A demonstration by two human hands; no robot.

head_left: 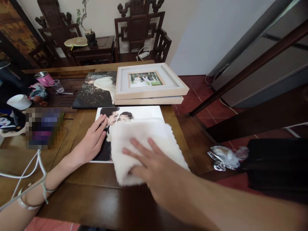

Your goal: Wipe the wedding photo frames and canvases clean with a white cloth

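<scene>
A large photo print [141, 113] of a couple lies flat on the wooden table [96, 195]. My left hand [92, 141] rests flat on the print's left edge, fingers spread, holding it down. My right hand [154, 165] presses flat on a white fluffy cloth [141, 138] that covers the right part of the print. Neither hand grips anything; both lie palm down.
Two stacked pale wooden frames [149, 93] and a dark photo print [96, 89] lie further back. A white cup [19, 102], pink tumbler [44, 78] and clear glass [57, 86] stand at the left. A white cable [26, 170] crosses my left arm. Crumpled plastic [225, 157] lies on the floor at right.
</scene>
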